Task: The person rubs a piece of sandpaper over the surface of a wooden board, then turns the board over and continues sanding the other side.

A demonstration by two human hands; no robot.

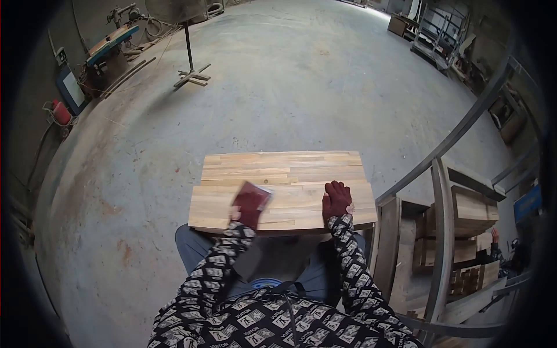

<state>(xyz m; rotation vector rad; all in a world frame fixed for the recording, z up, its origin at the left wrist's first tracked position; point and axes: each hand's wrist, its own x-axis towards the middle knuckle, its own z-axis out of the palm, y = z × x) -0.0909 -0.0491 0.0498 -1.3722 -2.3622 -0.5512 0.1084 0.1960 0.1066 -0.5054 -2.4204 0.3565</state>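
In the head view a light wooden board made of glued strips lies across my lap, with another similar board showing beyond its far edge. My left hand, in a maroon glove and blurred by motion, presses on the left part of the near board. Under its fingers is a flat sheet with a pale edge, which looks like sandpaper. My right hand, gloved in the same maroon, rests palm down on the board's right side, fingers stretched out and holding nothing.
A metal-framed rack with stacked wooden pieces stands close at my right. Further off are a stand on a crossed base, a blue-edged machine and a red cylinder. Another person's hand shows at far right.
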